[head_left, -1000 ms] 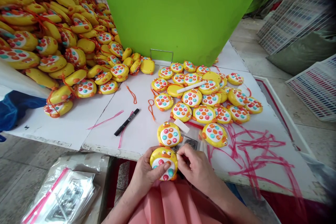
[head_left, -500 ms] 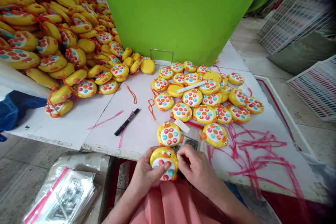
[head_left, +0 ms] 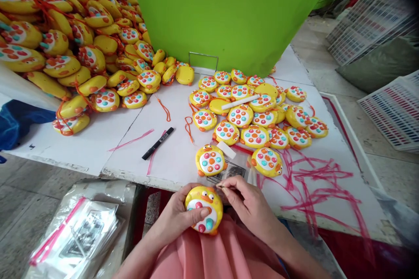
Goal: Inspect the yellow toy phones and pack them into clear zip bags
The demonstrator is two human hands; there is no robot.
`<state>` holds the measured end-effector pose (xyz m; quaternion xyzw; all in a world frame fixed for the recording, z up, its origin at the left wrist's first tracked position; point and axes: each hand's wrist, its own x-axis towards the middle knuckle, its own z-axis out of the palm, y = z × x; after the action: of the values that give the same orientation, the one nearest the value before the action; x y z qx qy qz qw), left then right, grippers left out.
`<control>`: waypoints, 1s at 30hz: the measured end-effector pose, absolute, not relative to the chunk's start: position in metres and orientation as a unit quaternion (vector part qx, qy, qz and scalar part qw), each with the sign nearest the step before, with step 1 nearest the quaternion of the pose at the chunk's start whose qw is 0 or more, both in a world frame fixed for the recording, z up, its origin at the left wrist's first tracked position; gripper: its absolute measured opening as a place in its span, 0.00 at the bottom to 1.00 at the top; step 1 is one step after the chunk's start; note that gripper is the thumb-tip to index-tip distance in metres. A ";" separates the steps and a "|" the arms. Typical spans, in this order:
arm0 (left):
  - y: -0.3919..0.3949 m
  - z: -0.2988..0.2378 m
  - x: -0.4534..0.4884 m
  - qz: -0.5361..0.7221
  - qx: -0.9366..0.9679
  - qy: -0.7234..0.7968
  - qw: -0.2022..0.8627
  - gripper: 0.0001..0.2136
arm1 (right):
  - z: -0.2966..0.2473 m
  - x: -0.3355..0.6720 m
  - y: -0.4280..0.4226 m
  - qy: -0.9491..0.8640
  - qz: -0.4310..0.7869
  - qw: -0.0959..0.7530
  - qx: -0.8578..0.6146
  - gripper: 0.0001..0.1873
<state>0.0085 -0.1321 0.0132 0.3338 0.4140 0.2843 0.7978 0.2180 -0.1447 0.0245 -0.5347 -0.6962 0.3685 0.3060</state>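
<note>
Both hands work over the lap, just below the near edge of the worktop. The left hand is wrapped round a yellow duck toy, with the thumb lying across its white button face and the beak pointing away from the person. The right hand is drawn into a narrow pinch, thumb and forefinger meeting on a thin pale sliver at the toy's upper right rim. It is too small to identify, perhaps a sticker or a slip.

To do this well, I judge the left hand should hold the toy steady and tilted toward the eyes, thumb clear of the rim. The right should work with fingertips only, in small moves.

A second duck toy lies on the worktop just beyond, beside a printed sheet. A black marker lies well to the left.
</note>
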 end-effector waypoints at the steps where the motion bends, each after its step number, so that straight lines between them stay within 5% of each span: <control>1: -0.134 0.012 0.006 0.275 0.323 0.401 0.812 0.23 | 0.026 0.220 -0.149 -0.703 0.364 0.310 -0.526 0.05; 30: -0.141 -0.018 0.007 0.313 0.242 0.385 0.834 0.16 | 0.024 0.215 -0.164 -0.850 0.196 0.212 -0.440 0.10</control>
<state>0.0069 -0.1409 -0.0180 0.2419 0.3848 0.3125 0.8341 0.2149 -0.1643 0.0245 -0.4401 -0.8503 0.1956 0.2121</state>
